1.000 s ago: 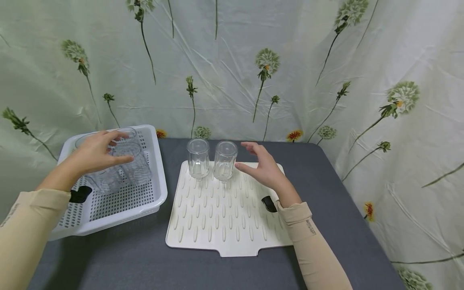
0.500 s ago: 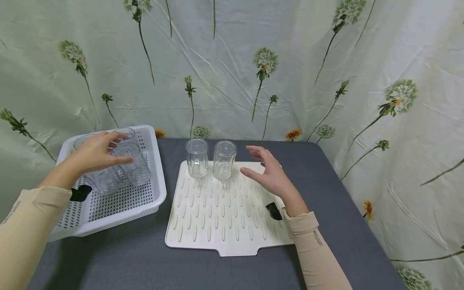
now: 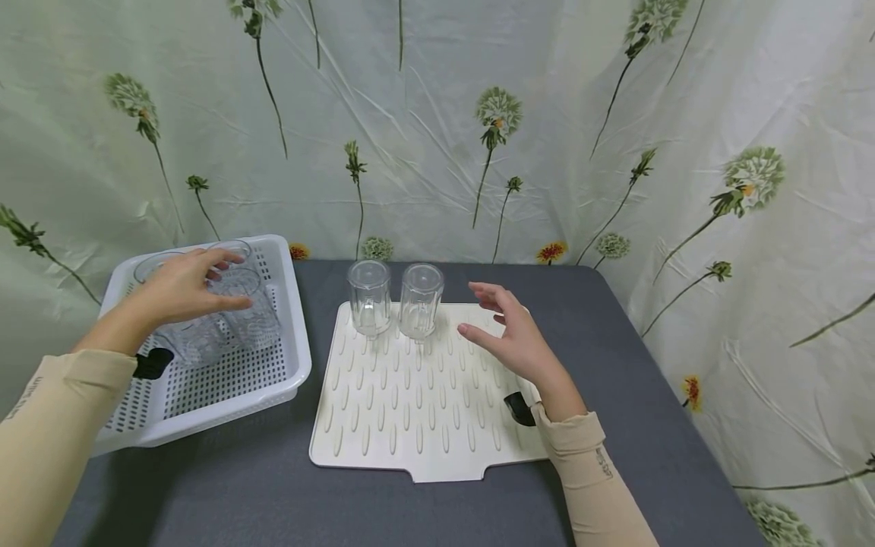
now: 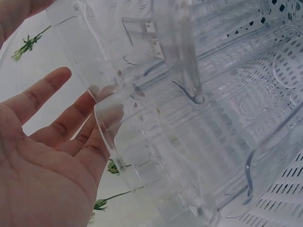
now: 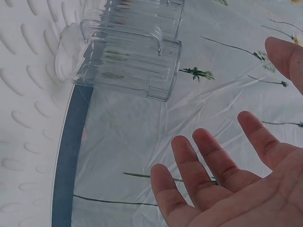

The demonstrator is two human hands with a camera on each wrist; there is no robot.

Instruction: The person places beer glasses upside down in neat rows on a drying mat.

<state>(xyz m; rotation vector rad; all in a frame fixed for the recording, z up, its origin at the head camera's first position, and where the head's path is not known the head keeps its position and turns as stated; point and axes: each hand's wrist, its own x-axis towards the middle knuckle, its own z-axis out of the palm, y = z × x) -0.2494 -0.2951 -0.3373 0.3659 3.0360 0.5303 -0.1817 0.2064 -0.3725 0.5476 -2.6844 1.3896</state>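
Observation:
Several clear handled mugs (image 3: 249, 311) are grouped in a white perforated basket (image 3: 301, 365) on the left. My left hand (image 3: 184, 289) is over them, thumb out and fingers loosely bent. In the left wrist view, some fingertips of the left hand (image 4: 52, 161) show through the clear wall at a mug's rim (image 4: 106, 127); whether they touch it I cannot tell. Two more clear mugs, a left one (image 3: 370, 298) and a right one (image 3: 420, 300), stand side by side at the back of a white ridged mat (image 3: 410, 425). To their right, my right hand (image 3: 513, 334) hovers apart from them, holding nothing.
Beneath everything lies a dark grey tabletop (image 3: 232, 494). A pale curtain (image 3: 424, 152) with a dandelion print hangs right behind its back edge and along the right side. The mat's tab points toward the front.
My right hand has drawn away from the right mug, a little rightward and toward me. My left hand stays over the basket with almost no movement. The head view has shifted slightly.

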